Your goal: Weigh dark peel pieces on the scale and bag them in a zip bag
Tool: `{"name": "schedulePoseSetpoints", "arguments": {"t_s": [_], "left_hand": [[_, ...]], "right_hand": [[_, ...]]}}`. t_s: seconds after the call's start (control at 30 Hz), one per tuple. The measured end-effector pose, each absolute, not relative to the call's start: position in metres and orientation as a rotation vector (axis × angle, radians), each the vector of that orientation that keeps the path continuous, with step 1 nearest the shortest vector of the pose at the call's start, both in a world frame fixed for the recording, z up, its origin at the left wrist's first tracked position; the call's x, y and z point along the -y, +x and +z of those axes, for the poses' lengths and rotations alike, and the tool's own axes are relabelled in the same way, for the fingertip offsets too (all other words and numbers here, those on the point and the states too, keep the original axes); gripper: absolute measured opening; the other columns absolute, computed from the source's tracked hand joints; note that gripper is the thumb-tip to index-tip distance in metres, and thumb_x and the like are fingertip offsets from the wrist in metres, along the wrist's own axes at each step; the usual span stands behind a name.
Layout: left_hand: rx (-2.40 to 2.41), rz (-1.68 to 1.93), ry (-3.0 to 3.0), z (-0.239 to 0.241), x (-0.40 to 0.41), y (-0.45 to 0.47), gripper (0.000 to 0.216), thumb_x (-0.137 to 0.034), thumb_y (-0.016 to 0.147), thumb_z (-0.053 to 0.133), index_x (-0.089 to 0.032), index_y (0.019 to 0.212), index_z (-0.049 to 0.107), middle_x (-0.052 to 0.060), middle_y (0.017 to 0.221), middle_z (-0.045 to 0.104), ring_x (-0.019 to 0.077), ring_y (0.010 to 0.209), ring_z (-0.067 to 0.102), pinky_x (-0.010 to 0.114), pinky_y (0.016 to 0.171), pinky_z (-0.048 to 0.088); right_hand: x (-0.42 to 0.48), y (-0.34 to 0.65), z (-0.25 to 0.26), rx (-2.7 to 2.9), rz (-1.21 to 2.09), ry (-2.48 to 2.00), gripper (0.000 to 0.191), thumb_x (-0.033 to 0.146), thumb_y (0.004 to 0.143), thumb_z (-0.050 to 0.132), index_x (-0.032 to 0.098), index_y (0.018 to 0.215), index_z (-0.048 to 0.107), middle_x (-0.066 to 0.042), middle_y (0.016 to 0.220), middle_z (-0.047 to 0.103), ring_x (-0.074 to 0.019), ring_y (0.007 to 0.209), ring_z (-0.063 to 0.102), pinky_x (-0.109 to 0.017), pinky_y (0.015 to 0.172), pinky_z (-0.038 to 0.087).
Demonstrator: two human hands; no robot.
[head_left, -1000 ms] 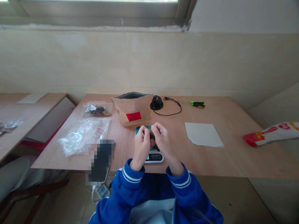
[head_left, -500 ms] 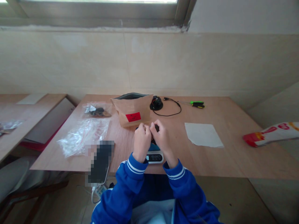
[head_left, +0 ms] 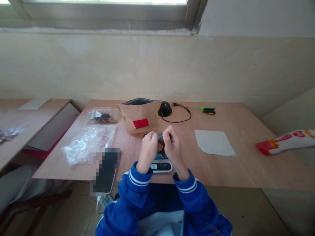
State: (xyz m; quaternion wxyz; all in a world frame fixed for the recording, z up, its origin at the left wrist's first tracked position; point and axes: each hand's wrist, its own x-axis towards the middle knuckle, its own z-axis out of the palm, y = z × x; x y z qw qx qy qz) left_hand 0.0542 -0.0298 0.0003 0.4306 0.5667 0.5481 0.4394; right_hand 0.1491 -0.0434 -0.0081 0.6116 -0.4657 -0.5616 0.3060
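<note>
"On the near edge of the pale wooden table (head_left: pixel 211 172), what is standing between the blue sleeves (head_left: pixel 134 196)?"

"A flat white electronic scale (head_left: pixel 162 166) with a blue top; its buttons are facing the person, presumably for easy reading."

"And the hands?"

"Both are hovering over the scale. The left hand (head_left: pixel 149 144) and the right hand (head_left: pixel 172 142) are curling inward, thumbs pressing against forefingers, a narrow gap between them. They seem to be pinching a dark brown, irregular lump (head_left: pixel 161 146), which is showing in that gap; the exact grip is hiding behind the fingers."

"Why both?"

"Likely they are steadying it from two sides. Left of the scale, a black, slab-like phone (head_left: pixel 107 170), partly pixelated, is lying by the table edge, probably to suit its white cable (head_left: pixel 99 198)."

"Farther out?"

"Left of the scale, a crumpled clear plastic bag (head_left: pixel 88 144) is lying; right of the scale, a white paper sheet (head_left: pixel 214 142). Behind the scale, a brown paper pouch (head_left: pixel 137 111) is standing open, perhaps for easy reach. Beyond, a round black device (head_left: pixel 165 108) is sitting."
</note>
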Motion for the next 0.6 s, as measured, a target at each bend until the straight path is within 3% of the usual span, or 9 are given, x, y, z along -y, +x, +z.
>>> {"name": "schedulePoseSetpoints", "arguments": {"t_s": [0.17,0.27,0.43,0.6], "left_hand": [[-1.349,1.09,1.473,-0.006,0.03,0.042,0.024,-0.013,0.077,0.041,-0.018,0.054,0.042,-0.002,0.058,0.047,0.0117,0.059,0.043,0.023,0.056,0.034],[-1.404,1.17,1.258,-0.006,0.025,0.031,0.026,-0.023,0.084,0.04,-0.018,0.059,0.044,-0.003,0.056,0.042,0.0102,0.053,0.041,0.021,0.048,0.031],[-1.431,1.371,1.019,0.01,0.013,0.01,0.032,-0.051,0.088,0.046,-0.02,0.079,0.045,-0.007,0.056,0.039,0.0076,0.044,0.038,0.018,0.039,0.028],[-1.397,1.422,1.034,0.016,0.007,-0.009,0.033,-0.051,0.086,0.054,-0.021,0.083,0.041,-0.006,0.062,0.045,0.0077,0.049,0.044,0.017,0.041,0.035]], "right_hand": [[0.034,0.157,-0.006,0.969,0.857,-0.938,0.037,0.046,0.096,0.037,0.023,0.067,0.033,0.003,0.064,0.035,-0.0131,0.057,0.037,-0.027,0.056,0.037],[0.028,0.174,-0.021,0.939,0.99,-0.989,0.038,0.052,0.093,0.042,0.023,0.068,0.036,0.003,0.064,0.036,-0.0127,0.055,0.036,-0.027,0.053,0.035],[0.033,0.193,-0.06,1.107,1.012,-1.343,0.04,0.06,0.089,0.045,0.023,0.078,0.05,0.0,0.073,0.051,-0.0165,0.068,0.051,-0.03,0.064,0.044],[0.043,0.191,-0.071,1.348,1.035,-1.378,0.031,0.049,0.088,0.05,0.019,0.089,0.062,-0.004,0.088,0.065,-0.0185,0.082,0.06,-0.032,0.078,0.048]]}}
